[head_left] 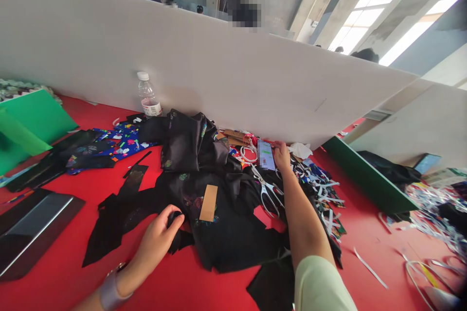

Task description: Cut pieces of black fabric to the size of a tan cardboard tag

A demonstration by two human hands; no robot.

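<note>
My left hand (pixel 160 233) is closed, thumb and fingers pinching a bit of black cloth at the left edge of a large black fabric piece (pixel 233 233). My right hand (pixel 282 156) reaches far forward, its fingers on the right edge of a phone (pixel 266 154) with a lit screen. Just below the phone lie scissors (pixel 269 194) with white handles. A tan cardboard strip (pixel 208 203) rests on the black fabric, which has coloured patterned spots. Bunched shiny black cloth (pixel 186 143) is heaped behind it.
A plastic bottle (pixel 149 95) stands against the white partition (pixel 219 73). Blue patterned cloth (pixel 131 143) and a dark flat case (pixel 36 233) lie left. Fabric scraps (pixel 321 184) are piled right, before a green divider (pixel 368 175). Another green board (pixel 36 116) stands left on the red table (pixel 204 286).
</note>
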